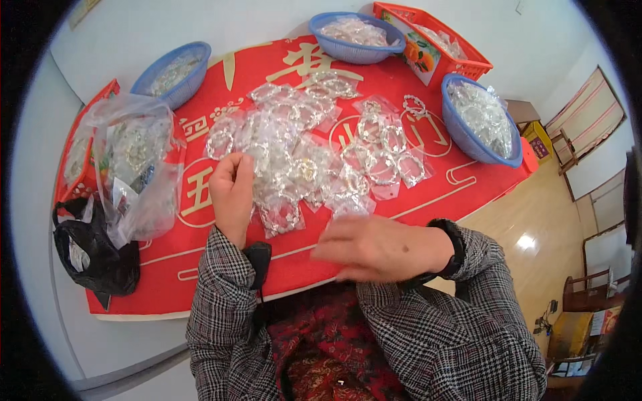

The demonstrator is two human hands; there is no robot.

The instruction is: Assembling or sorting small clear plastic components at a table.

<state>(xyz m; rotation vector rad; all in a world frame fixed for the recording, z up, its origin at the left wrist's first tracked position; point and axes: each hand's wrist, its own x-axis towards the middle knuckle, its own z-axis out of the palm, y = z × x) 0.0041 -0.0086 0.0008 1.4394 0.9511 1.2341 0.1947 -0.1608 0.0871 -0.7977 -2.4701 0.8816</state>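
A loose pile of small clear plastic bags (281, 144) covers the middle of the red table, each bag seeming to hold a silvery beaded bracelet. At the pile's left edge, my left hand (231, 197) is closed, thumb and fingers pinched together. Whatever it may be gripping does not show against the bags. My right hand (384, 250) hovers over the near edge of the pile, palm down. Motion smears its fingers, so I cannot tell whether it holds anything. To the right of the pile lie several bagged bracelets (382, 150), spread flatter.
Blue plastic baskets of bagged items stand far left (184, 83), at the back (328, 48) and at right (455, 130). Red crates sit at back right (471, 69) and left (80, 184). A clear bag (157, 207) and a black bag (110, 264) rest on the left side.
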